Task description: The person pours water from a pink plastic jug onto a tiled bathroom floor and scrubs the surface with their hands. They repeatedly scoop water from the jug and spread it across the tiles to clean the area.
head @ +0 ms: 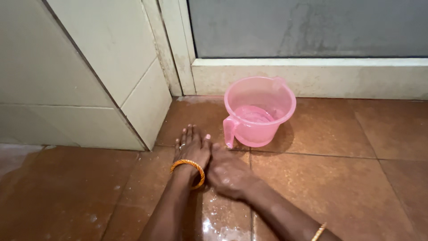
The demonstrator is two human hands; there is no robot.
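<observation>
Both hands are down on the wet floor (312, 178), pressed side by side. The left hand (192, 149) lies flat with fingers spread and holds nothing; an orange bangle (189, 169) sits at its wrist. The right hand (228, 173) rests just beside it, touching it, knuckles up and slightly blurred, so whether anything is tucked under its palm cannot be told.

By the look of it, the person is rubbing or scrubbing the tiles by hand, with a film of water and small suds around the wrists. The pink mug (258, 111) stands upright just beyond the fingertips, handle toward the hands, close but not touched (it seems to hold a little water). Reaching it would call for lifting one hand and closing it around the handle.

The floor is brown glazed tile, shiny where wet and likely slippery. Pale wall tiles (80, 76) rise to the left, and a grey door (312, 27) in a cream frame closes the far side.
</observation>
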